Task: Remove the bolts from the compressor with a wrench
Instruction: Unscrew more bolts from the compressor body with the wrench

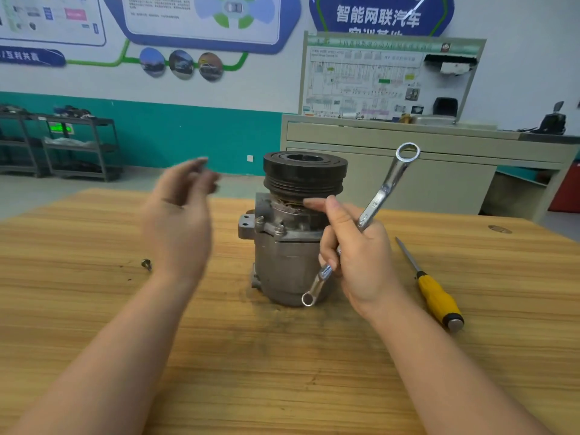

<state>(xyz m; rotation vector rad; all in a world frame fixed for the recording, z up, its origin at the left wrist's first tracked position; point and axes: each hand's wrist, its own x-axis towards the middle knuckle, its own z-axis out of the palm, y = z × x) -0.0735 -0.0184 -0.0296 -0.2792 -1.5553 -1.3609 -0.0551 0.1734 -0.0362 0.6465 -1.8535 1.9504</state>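
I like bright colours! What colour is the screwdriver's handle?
Yellow with a black band, seen in the head view: screwdriver.

1. A yellow-handled screwdriver (431, 287) lies on the wooden table (94, 309) at four o'clock.
2. A grey cabinet (408, 171) stands at one o'clock, carrying a wiring board (376, 80).
3. Dark shelves (62, 146) stand at ten o'clock.

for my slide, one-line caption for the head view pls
Right hand grips a wrench beside the upright compressor; a loose bolt lies on the table.
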